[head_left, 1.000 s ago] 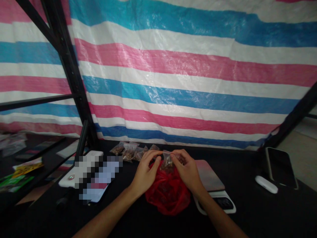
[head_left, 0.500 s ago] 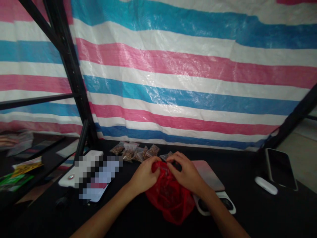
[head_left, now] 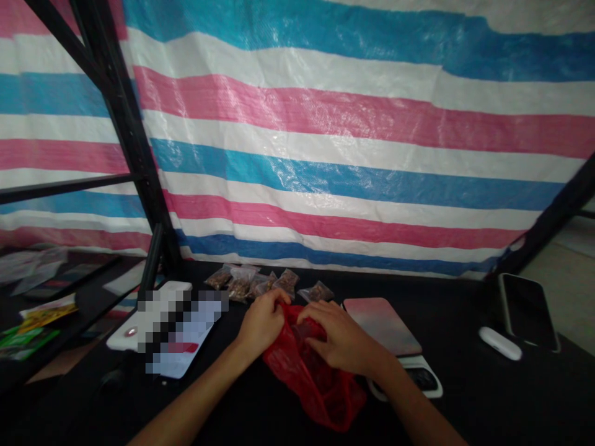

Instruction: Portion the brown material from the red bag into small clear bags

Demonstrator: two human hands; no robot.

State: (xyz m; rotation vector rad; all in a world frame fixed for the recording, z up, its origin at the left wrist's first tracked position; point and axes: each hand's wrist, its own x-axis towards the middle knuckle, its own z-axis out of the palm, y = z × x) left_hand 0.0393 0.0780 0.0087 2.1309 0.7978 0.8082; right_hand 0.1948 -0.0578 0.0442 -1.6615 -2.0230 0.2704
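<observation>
The left hand (head_left: 261, 323) has its grip clamped on the red bag (head_left: 316, 378); the right hand's (head_left: 332, 334) fingers curl at its opening, grip partly apart.

On the table (head_left: 460, 310), the bag (head_left: 325, 393) lies in front, with 1 packet (head_left: 317, 291) behind it and a row of other packets (head_left: 242, 286) further left. Left of the bag, 2 flat devices (head_left: 178, 367) lie side by side. The scale (head_left: 383, 323) sits right of the bag; well beyond it, a case (head_left: 500, 344) lies just left of a phone (head_left: 528, 310). A sheet (head_left: 325, 155) hangs behind everything.
</observation>
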